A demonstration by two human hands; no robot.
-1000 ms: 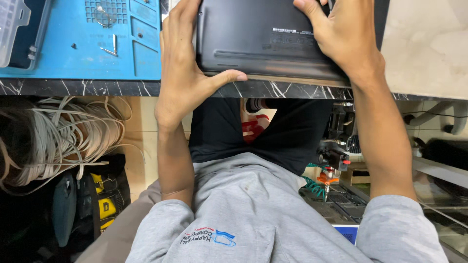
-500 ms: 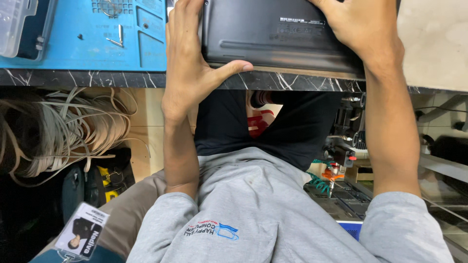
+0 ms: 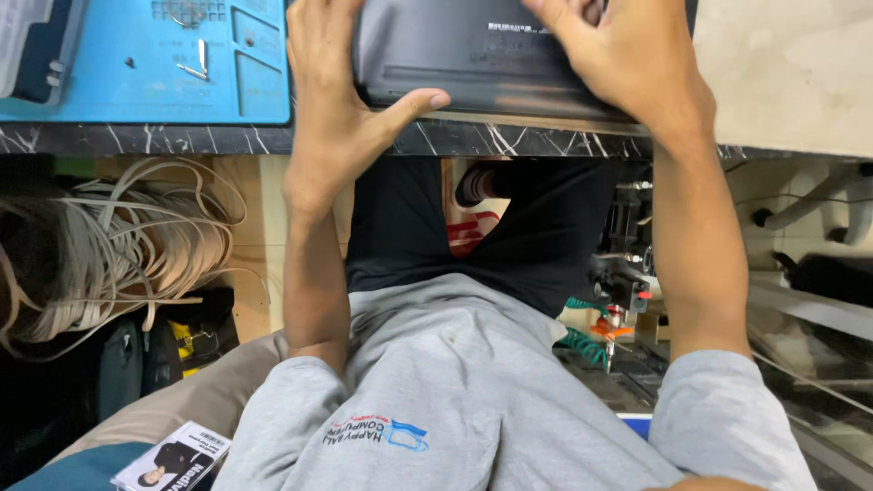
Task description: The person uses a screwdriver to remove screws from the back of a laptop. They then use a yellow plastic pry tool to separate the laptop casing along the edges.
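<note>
Laptop point(image 3: 491, 55), dark and flat and turned bottom side up, lies at the near edge of the table point(image 3: 546, 139), sticking out a little over the black marble rim. Both hands are on it. The left hand point(image 3: 332, 100) holds the left end: its fingers lie flat up the side and its thumb hooks along the near edge, so this hand is closed around the laptop. The right hand point(image 3: 627, 68) presses down on the right part with bent fingers near the top, gripping it too.

Compared with a second ago, the laptop sits almost in the same spot. The left thumb slides a bit farther along the near edge, and the right hand moves more on top of the case. The view also tips down, so a small printed card point(image 3: 173, 459) now shows at the bottom left. To me this looks like the hands are getting a firmer hold, not lifting yet.

Just left of the laptop lies a blue work mat point(image 3: 136, 82) with small trays in it, and a little metal piece point(image 3: 193, 70) rests on it. A clear plastic box point(image 3: 32, 45) sits at the far left. Under the table hangs a big bundle of pale cables point(image 3: 100, 245). The person wears a grey shirt point(image 3: 455, 391).
</note>
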